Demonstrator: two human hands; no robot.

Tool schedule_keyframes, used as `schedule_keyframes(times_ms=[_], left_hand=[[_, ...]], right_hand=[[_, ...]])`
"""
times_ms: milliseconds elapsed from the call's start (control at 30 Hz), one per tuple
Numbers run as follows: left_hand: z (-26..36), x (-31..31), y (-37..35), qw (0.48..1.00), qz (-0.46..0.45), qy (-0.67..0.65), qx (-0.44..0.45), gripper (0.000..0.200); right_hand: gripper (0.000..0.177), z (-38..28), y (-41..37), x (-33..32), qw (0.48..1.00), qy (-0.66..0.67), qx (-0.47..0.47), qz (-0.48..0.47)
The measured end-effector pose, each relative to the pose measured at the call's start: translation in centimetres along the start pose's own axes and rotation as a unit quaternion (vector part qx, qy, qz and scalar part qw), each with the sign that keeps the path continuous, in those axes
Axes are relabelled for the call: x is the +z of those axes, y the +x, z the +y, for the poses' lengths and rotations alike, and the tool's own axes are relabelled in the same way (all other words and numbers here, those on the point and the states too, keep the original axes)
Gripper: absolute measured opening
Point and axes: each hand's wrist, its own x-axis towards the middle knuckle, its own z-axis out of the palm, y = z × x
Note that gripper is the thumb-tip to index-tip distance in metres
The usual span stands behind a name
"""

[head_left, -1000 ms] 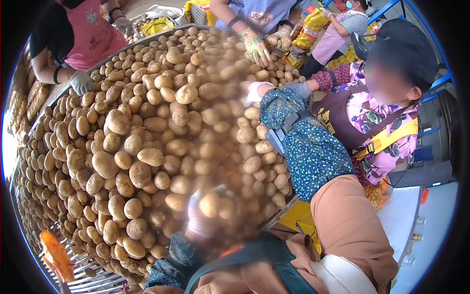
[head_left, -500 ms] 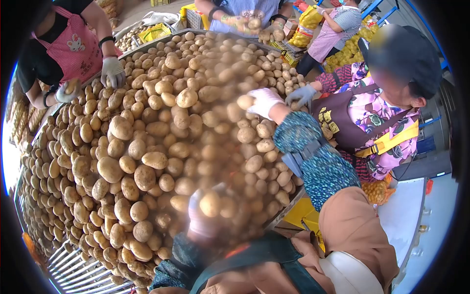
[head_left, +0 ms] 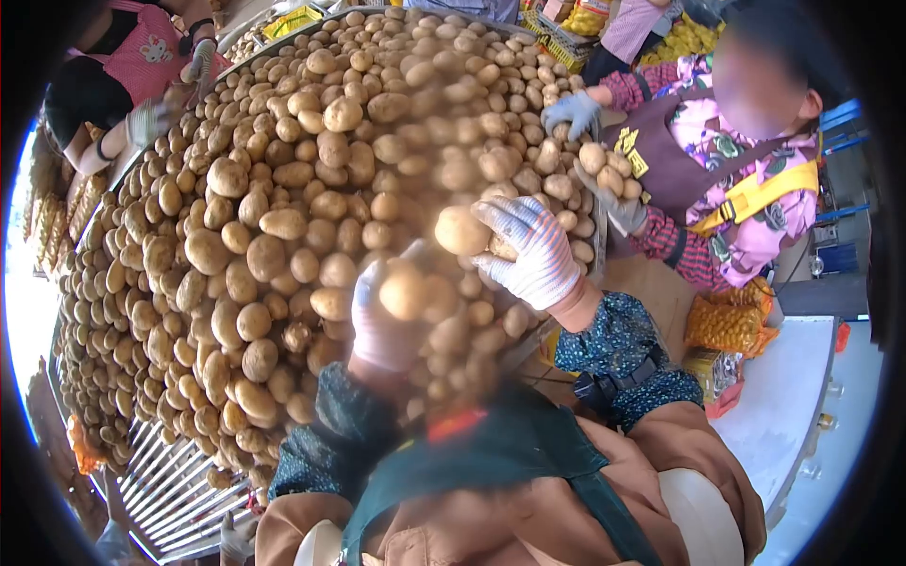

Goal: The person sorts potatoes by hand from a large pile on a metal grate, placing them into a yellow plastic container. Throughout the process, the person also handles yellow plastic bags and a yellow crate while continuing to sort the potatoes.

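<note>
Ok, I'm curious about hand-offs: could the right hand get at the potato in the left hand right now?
Probably not: the right hand is close to the left hand, but its fingers hold a pale potato, between them and the left potato. Little else seems in the way.

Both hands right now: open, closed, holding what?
Left hand: partly closed around potatoes, blurred, count unclear.
Right hand: closed on a large potato, at least one more beside it.

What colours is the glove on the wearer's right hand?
White with thin blue and pinkish stripes; the glove shows best in the head view.
</note>
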Motion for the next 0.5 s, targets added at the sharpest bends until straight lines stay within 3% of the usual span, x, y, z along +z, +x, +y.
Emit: schedule_keyframes(times_ms=[133, 233, 300, 367, 400, 467, 500], left_hand=[[-1.3, 3.4, -2.0, 0.997, 0.015, -0.048, -0.052, 0.078], [-3.1, 4.4, -2.8, 0.997, 0.025, -0.014, -0.072, 0.077], [-4.2, 5.0, -2.9, 0.996, 0.024, 0.032, -0.083, 0.077], [-5.6, 5.6, -2.8, 0.992, 0.018, 0.075, -0.100, 0.078], [-6.4, 5.8, -2.7, 0.989, 0.013, 0.097, -0.109, 0.078], [-8.5, 4.9, -1.8, 0.990, 0.021, 0.052, -0.128, 0.077], [-9.5, 5.1, -1.7, 0.988, 0.019, 0.029, -0.149, 0.079]], right_hand=[[0.061, -1.5, -3.3, -1.4, 0.998, 0.054, 0.036, 0.001], [0.063, -1.4, -6.4, -2.1, 0.987, 0.129, 0.099, -0.008], [0.063, -1.3, -8.6, -2.1, 0.923, 0.330, 0.197, -0.010], [0.063, -1.1, -10.8, -4.3, 0.909, 0.330, 0.248, -0.057], [0.063, -1.2, -12.1, -5.1, 0.836, 0.456, 0.298, -0.058], [0.062, -1.5, -14.6, -6.8, 0.634, 0.677, 0.371, -0.050], [0.061, -1.5, -16.3, -7.1, 0.578, 0.721, 0.381, -0.031]])
